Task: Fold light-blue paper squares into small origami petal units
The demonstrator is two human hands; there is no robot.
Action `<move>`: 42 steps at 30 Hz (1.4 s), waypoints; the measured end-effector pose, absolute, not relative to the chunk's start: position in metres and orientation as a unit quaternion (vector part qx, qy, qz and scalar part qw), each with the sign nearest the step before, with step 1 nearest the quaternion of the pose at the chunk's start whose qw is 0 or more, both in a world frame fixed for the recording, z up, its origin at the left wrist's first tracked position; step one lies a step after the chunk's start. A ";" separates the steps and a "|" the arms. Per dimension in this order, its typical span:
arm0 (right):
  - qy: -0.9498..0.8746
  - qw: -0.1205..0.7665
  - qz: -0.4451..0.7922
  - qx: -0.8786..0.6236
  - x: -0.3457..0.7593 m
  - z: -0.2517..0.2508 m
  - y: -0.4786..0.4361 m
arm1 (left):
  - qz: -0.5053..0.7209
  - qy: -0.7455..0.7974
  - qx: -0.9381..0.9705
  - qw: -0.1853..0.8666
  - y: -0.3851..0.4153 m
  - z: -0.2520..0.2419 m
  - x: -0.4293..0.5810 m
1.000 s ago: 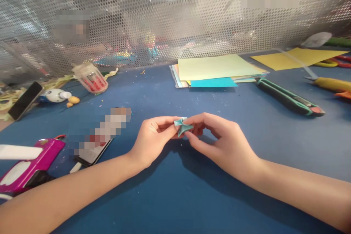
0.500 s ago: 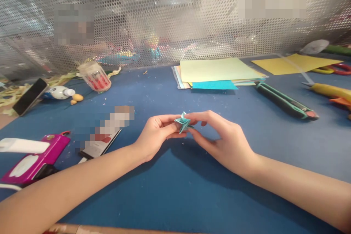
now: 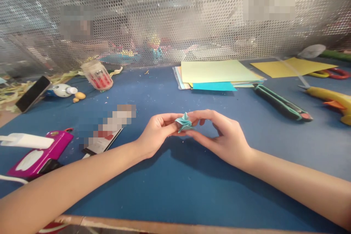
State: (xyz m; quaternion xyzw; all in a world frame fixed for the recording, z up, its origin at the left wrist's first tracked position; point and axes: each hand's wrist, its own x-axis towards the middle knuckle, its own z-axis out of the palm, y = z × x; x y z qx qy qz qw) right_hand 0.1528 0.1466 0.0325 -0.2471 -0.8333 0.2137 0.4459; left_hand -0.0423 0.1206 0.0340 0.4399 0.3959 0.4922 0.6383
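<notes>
A small folded light-blue paper piece (image 3: 184, 122) with several pointed flaps is held above the blue table (image 3: 153, 197), near the middle of the view. My left hand (image 3: 155, 133) pinches it from the left between thumb and fingers. From the right, my right hand (image 3: 225, 135) grips its edge with thumb and index finger, the other fingers curled behind. Parts of the paper are covered by my fingertips.
Behind my hands lies a stack of coloured paper (image 3: 216, 71). To the right are a cutter knife (image 3: 282, 102), a yellow glue gun (image 3: 329, 95) and yellow paper (image 3: 293, 66). At left: a jar (image 3: 98, 76), a phone (image 3: 33, 94) and a magenta device (image 3: 59, 144).
The paper piece has turned slightly between my fingers, and its flaps look more spread. My right thumb has moved in against its lower edge. The camera view has shifted a little.
</notes>
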 end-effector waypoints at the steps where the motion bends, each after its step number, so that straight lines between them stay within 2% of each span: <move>1: -0.826 0.448 0.230 -0.253 0.153 0.033 0.146 | 0.493 0.394 0.441 0.638 0.121 0.034 -0.042; 6: -0.789 0.448 0.311 -0.283 0.154 0.033 0.153 | 0.487 0.395 0.444 0.640 0.121 0.030 -0.043; 12: -0.800 0.336 0.426 -0.257 0.158 0.038 0.164 | 0.449 0.394 0.448 0.666 0.120 0.034 -0.047; 18: -0.811 0.283 0.461 -0.223 0.163 0.040 0.171 | 0.386 0.373 0.482 0.693 0.122 0.035 -0.051; 21: -0.810 0.315 0.435 -0.235 0.163 0.037 0.173 | 0.398 0.381 0.468 0.691 0.123 0.035 -0.050; 26: -0.815 0.422 0.309 -0.250 0.162 0.034 0.166 | 0.464 0.392 0.410 0.680 0.123 0.037 -0.047; 33: -0.853 0.441 0.167 -0.225 0.157 0.038 0.153 | 0.479 0.384 0.397 0.682 0.122 0.037 -0.047; 42: -0.895 0.407 0.105 -0.152 0.159 0.035 0.156 | 0.469 0.376 0.416 0.682 0.123 0.034 -0.046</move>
